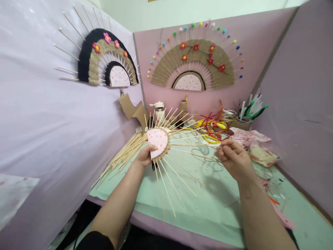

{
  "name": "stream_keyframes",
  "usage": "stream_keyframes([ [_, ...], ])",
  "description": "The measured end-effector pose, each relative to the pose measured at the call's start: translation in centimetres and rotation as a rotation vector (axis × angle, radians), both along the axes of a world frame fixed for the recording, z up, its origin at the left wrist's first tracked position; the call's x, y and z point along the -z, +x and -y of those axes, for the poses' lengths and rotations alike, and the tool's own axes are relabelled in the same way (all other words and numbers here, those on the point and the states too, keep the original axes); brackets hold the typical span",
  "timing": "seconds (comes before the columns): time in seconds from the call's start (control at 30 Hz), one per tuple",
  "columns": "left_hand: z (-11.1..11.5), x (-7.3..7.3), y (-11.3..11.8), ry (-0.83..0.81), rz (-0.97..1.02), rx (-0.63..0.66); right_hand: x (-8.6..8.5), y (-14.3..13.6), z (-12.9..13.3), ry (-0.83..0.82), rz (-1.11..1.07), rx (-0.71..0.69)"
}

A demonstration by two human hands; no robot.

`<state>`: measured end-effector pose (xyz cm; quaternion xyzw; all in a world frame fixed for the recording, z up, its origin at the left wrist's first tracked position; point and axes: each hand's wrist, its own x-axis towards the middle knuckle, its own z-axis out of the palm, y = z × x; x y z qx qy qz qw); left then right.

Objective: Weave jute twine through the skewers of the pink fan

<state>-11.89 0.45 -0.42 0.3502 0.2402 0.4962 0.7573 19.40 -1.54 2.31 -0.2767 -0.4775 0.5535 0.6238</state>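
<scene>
The left hand [146, 155] is holding the half-round fan piece [158, 140] above the table [208, 217]. The right hand [234, 159] is curling its fingers near the piece's right-side stick ends; whether it is gripping anything, one cannot tell. Loose sticks [125, 152] are lying leftward. Behind, a black-edged fan [84, 55] and a brown fan [197, 55] are hanging.

A black sleeve [95, 242], plain where visible, ends in a curved edge at the left forearm [119, 199]. That forearm and the left hand [146, 155] are bare. The right forearm [257, 211] and right hand [235, 158] are likewise bare.
</scene>
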Motion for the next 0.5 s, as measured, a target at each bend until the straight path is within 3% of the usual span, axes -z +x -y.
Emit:
stream_keyframes([
  [0.13, 0.3, 0.1, 0.5, 0.008, 0.004, 0.047, -0.1, 0.0, -0.2, 0.015, -0.023, 0.063],
  [0.23, 0.6, 0.2, 0.6, 0.023, 0.023, 0.114, 0.4, 0.0, -0.8, -0.098, 0.004, 0.123],
  [0.33, 0.8, 0.4, 0.9, 0.016, 0.058, 0.185, 1.4, -0.3, -1.6, -0.202, 0.108, 0.146],
  [0.5, 1.8, 0.1, 3.0, -0.033, 0.107, 0.346, 3.1, -1.5, -3.0, -0.149, 0.374, 0.285],
])
